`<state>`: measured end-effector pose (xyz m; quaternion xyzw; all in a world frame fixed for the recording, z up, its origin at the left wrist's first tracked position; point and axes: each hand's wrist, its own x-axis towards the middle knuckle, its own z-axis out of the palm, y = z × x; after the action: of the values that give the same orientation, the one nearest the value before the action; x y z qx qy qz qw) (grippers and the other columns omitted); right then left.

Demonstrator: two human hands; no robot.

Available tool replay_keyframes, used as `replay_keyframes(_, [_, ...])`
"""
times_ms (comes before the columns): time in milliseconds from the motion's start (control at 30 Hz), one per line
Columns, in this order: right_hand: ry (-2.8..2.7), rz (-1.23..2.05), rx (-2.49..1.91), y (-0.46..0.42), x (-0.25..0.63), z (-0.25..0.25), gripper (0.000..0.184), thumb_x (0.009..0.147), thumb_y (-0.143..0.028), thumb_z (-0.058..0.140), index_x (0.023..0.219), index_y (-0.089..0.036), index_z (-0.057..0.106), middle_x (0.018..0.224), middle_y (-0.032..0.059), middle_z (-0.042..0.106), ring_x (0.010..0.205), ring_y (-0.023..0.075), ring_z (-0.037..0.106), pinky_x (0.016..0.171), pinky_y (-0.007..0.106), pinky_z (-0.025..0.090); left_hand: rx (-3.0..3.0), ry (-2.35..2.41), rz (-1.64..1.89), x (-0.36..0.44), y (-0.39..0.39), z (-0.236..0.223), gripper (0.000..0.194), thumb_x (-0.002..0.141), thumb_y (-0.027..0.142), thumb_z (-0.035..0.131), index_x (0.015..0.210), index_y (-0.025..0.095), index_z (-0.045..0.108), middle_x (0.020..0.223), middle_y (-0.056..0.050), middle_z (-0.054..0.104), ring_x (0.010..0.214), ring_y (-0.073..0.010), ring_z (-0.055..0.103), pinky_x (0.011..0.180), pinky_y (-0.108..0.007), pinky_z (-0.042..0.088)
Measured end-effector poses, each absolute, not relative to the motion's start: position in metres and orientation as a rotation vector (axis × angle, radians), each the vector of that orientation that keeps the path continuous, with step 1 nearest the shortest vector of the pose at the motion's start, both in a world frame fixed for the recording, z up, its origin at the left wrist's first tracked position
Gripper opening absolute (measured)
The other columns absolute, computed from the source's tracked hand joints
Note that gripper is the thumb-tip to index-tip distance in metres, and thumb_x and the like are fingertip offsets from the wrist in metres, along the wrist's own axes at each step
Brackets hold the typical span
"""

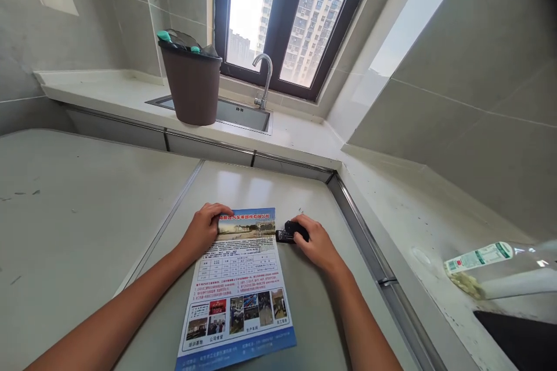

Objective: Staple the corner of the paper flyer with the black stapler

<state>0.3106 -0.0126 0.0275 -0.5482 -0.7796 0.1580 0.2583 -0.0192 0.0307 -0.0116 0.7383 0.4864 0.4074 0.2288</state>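
Observation:
A printed flyer [243, 278] with blue bands, red and black text and small photos lies on the white table [143, 179]. My left hand [205, 225] grips its upper left edge, fingers curled over the top corner. In my right hand [314, 240] is a small black stapler [292, 232], fingers closed around it. The stapler's front end meets the flyer's upper right edge; whether paper is between its jaws I cannot tell. My palm and fingers hide part of the stapler.
Beyond the table, a counter carries a brown bin [191, 84] beside a sink [241, 113] with a faucet [263, 78]. On the right-hand counter lie a clear plastic package [483, 258] with a green label and a black object [517, 339]. A metal-edged gap borders the table.

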Motion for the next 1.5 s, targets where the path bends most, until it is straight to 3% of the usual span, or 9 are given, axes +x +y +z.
replay_keyframes(67, [-2.170, 0.470, -1.459, -0.018, 0.309, 0.033, 0.011, 0.095, -0.029, 0.056, 0.096, -0.024, 0.065, 0.095, 0.0022, 0.067, 0.086, 0.0196, 0.061, 0.077, 0.031, 0.046, 1.996, 1.348, 1.126, -0.019, 0.031, -0.012, 0.038, 0.087, 0.015, 0.042, 0.094, 0.025, 0.077, 0.106, -0.003, 0.077, 0.104, -0.0252, 0.066, 0.091, -0.039, 0.052])
replay_keyframes(133, [-2.217, 0.507, -1.437, -0.021, 0.310, 0.036, 0.019, 0.098, -0.040, 0.058, 0.093, -0.023, 0.066, 0.092, 0.0029, 0.066, 0.085, 0.0198, 0.060, 0.077, 0.031, 0.046, 1.949, 1.369, 1.123, -0.020, 0.031, -0.012, 0.037, 0.086, 0.016, 0.042, 0.094, 0.025, 0.078, 0.106, -0.003, 0.077, 0.101, -0.0248, 0.067, 0.090, -0.038, 0.052])
replay_keyframes(233, [-2.285, 0.567, -1.395, -0.024, 0.310, 0.038, 0.024, 0.100, -0.044, 0.056, 0.095, -0.023, 0.068, 0.092, 0.0033, 0.066, 0.087, 0.0201, 0.060, 0.079, 0.032, 0.045, 1.889, 1.385, 1.104, -0.021, 0.032, -0.011, 0.037, 0.085, 0.017, 0.043, 0.095, 0.023, 0.078, 0.106, -0.004, 0.076, 0.097, -0.0239, 0.068, 0.088, -0.036, 0.051])
replay_keyframes(467, [-2.358, 0.547, -1.441, -0.028, 0.300, 0.041, 0.030, 0.107, -0.044, 0.043, 0.109, -0.026, 0.066, 0.102, 0.0034, 0.065, 0.098, 0.0206, 0.060, 0.086, 0.034, 0.042, 1.809, 1.382, 1.031, -0.018, 0.029, -0.007, 0.036, 0.083, 0.016, 0.044, 0.097, 0.019, 0.078, 0.105, -0.006, 0.077, 0.088, -0.0232, 0.068, 0.082, -0.034, 0.051])
replay_keyframes(767, [-2.406, 0.473, -1.462, -0.029, 0.295, 0.039, 0.025, 0.105, -0.037, 0.047, 0.119, -0.030, 0.066, 0.109, 0.0033, 0.066, 0.103, 0.0207, 0.060, 0.088, 0.035, 0.040, 1.828, 1.364, 1.046, -0.019, 0.032, -0.012, 0.038, 0.083, 0.015, 0.044, 0.097, 0.020, 0.078, 0.105, -0.006, 0.077, 0.087, -0.0226, 0.068, 0.085, -0.034, 0.051])
replay_keyframes(1167, [-2.409, 0.436, -1.500, -0.030, 0.291, 0.039, 0.022, 0.103, -0.035, 0.053, 0.119, -0.031, 0.067, 0.107, 0.0023, 0.066, 0.101, 0.0202, 0.061, 0.086, 0.035, 0.037, 1.795, 1.381, 1.044, -0.018, 0.030, -0.011, 0.038, 0.080, 0.012, 0.046, 0.096, 0.019, 0.079, 0.096, -0.006, 0.077, 0.083, -0.0219, 0.068, 0.084, -0.034, 0.052])
replay_keyframes(1500, [-2.442, 0.376, -1.624, -0.033, 0.277, 0.043, 0.026, 0.099, -0.026, 0.056, 0.118, -0.036, 0.069, 0.108, 0.0012, 0.068, 0.102, 0.0214, 0.056, 0.088, 0.039, 0.035, 1.829, 1.397, 1.027, -0.018, 0.031, -0.013, 0.040, 0.079, 0.009, 0.045, 0.096, 0.022, 0.079, 0.105, -0.004, 0.077, 0.096, -0.0235, 0.067, 0.085, -0.034, 0.050])
